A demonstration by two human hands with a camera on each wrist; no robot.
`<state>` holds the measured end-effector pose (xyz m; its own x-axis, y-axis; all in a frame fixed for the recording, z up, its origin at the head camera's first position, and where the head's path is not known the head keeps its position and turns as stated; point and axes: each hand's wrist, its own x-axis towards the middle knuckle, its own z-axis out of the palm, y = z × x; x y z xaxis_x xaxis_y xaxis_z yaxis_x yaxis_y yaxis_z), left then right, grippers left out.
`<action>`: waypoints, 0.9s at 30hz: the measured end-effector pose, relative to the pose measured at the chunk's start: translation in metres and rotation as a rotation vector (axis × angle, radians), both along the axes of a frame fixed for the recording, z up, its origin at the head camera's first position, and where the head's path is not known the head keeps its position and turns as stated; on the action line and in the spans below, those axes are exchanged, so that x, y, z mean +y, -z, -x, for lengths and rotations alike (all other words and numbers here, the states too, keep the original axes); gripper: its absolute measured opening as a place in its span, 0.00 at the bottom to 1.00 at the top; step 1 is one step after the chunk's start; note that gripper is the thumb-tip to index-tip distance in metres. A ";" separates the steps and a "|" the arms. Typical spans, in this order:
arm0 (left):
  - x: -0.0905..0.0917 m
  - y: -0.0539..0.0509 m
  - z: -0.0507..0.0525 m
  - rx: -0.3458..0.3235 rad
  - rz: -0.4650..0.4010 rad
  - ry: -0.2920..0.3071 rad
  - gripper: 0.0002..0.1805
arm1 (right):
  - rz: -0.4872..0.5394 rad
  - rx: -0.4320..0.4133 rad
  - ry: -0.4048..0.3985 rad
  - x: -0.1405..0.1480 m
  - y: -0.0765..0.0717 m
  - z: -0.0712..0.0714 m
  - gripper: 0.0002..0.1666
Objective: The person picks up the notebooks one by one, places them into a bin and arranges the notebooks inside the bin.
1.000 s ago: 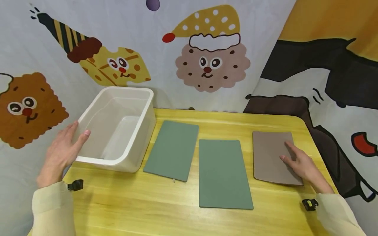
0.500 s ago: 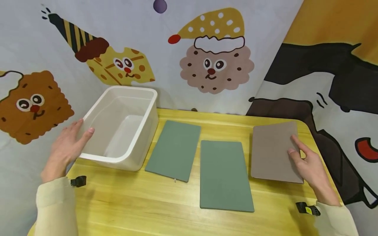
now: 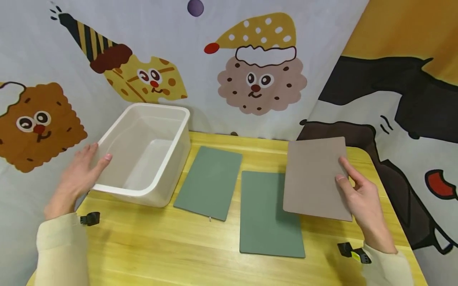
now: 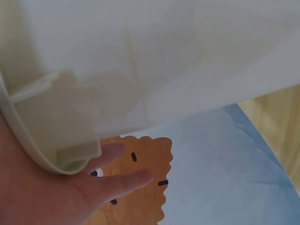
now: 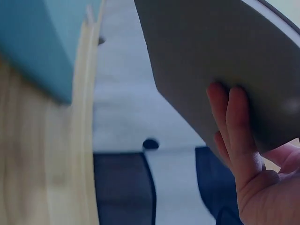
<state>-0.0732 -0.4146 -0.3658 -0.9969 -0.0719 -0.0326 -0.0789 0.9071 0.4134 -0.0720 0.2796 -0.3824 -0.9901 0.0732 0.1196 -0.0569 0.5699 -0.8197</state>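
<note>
My right hand (image 3: 365,202) holds a taupe notebook (image 3: 315,178) by its right edge, tilted above the table. Its thumb lies on the front cover, and in the right wrist view fingers (image 5: 240,122) press the underside; a white page edge shows at the top right. The notebook overlaps the upper right of a green notebook (image 3: 266,214) lying below. Another green notebook (image 3: 209,182) lies left of that one. My left hand (image 3: 78,174) rests at the left rim of a white plastic bin (image 3: 168,167), thumb over the rim. In the left wrist view its fingers (image 4: 126,183) extend straight outside the bin wall.
A yellow wood table (image 3: 150,246) carries everything. Behind it hangs a cloth (image 3: 204,79) printed with cartoon biscuits and cheese. The bin stands at the table's back left. A small pale tab (image 3: 210,218) sticks out below the left green notebook.
My right hand has gripped the taupe notebook, raised it off the table and carried it left, partly over the nearer green notebook. My left hand has stayed at the bin's rim.
</note>
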 end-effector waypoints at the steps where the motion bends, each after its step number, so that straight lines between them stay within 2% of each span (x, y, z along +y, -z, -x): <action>1: -0.001 -0.002 0.000 -0.007 -0.005 0.008 0.44 | 0.032 -0.006 -0.004 -0.005 -0.002 0.000 0.33; 5: -0.006 -0.007 -0.001 -0.040 -0.022 0.041 0.44 | 0.148 0.010 -0.048 -0.025 -0.011 0.001 0.32; 8: -0.008 -0.009 -0.005 -0.061 -0.035 0.050 0.43 | 0.301 0.037 -0.117 -0.040 -0.019 0.000 0.32; 12: -0.008 -0.007 -0.011 -0.056 -0.048 0.056 0.42 | 0.506 0.076 -0.187 -0.059 -0.029 -0.002 0.30; 14: -0.007 -0.005 -0.014 -0.044 -0.056 0.060 0.41 | 0.569 0.083 -0.211 -0.069 -0.033 -0.003 0.30; 16: -0.006 -0.003 -0.015 -0.028 -0.065 0.065 0.40 | 0.618 0.083 -0.242 -0.080 -0.036 -0.004 0.29; 23: -0.003 0.004 -0.019 0.033 -0.095 0.074 0.38 | 0.753 0.003 -0.315 -0.117 -0.043 -0.002 0.30; 27: -0.003 0.006 -0.018 0.058 -0.087 0.079 0.38 | 0.825 0.009 -0.351 -0.140 -0.046 0.003 0.31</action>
